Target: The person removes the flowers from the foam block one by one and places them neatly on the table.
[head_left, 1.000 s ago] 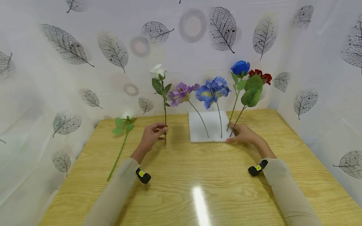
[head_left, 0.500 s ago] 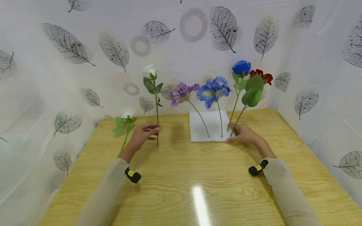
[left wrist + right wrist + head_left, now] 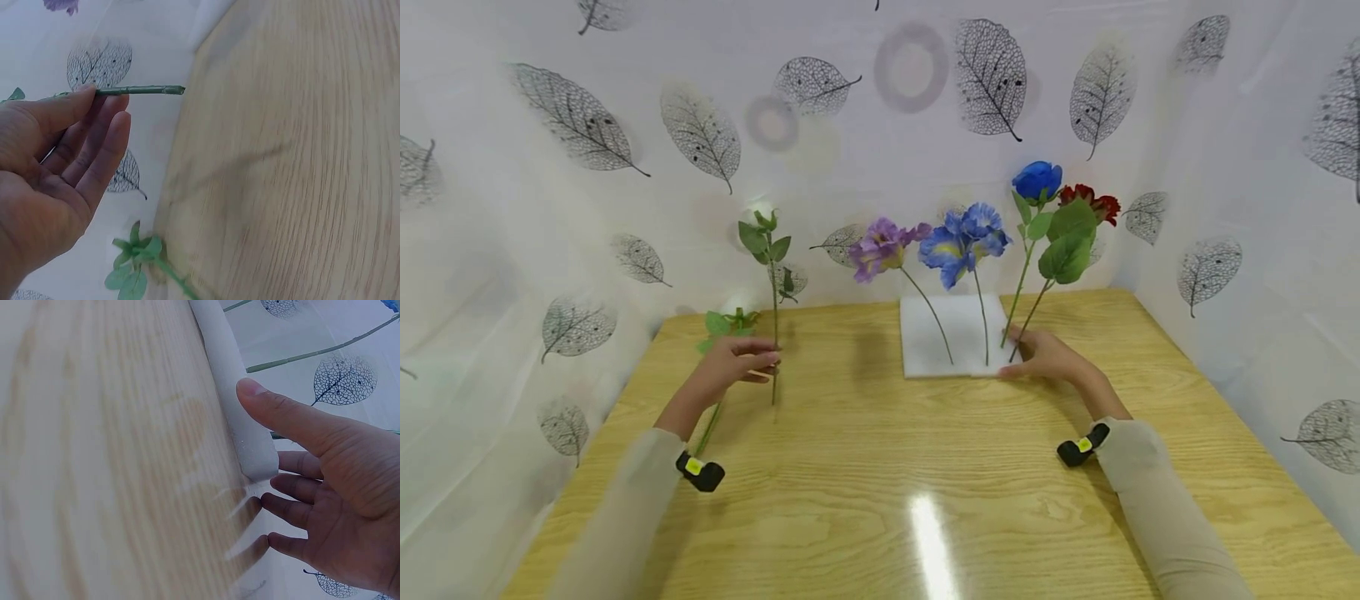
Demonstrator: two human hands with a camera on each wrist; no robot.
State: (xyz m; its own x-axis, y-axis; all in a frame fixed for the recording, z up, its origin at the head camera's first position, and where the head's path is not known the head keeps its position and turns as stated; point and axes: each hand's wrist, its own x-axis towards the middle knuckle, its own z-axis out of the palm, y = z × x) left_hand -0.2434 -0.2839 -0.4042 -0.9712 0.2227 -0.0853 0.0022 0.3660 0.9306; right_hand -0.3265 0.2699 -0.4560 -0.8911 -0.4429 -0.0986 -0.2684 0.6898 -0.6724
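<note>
My left hand (image 3: 724,368) pinches the lower stem of a white rose (image 3: 773,304) between thumb and fingers. The rose stands upright above the table at the left, its pale bloom barely visible against the backdrop. In the left wrist view, the cut stem end (image 3: 150,90) sticks out past my fingertips. My right hand (image 3: 1047,357) holds the right end of a white foam block (image 3: 925,337), thumb along the front and fingers behind. Standing in the foam are a purple iris (image 3: 880,250), a blue iris (image 3: 964,242), a blue rose (image 3: 1037,182) and a red flower (image 3: 1101,206).
Another green-stemmed flower (image 3: 137,256) lies on the table at the left, partly hidden behind my left hand and forearm. The wooden table (image 3: 865,467) ends at the back against a white curtain (image 3: 850,175) printed with leaves.
My left hand has moved left with the white rose and lowered it slightly, now overlapping the lying flower in the head view. My right hand and the foam block stay in place.
</note>
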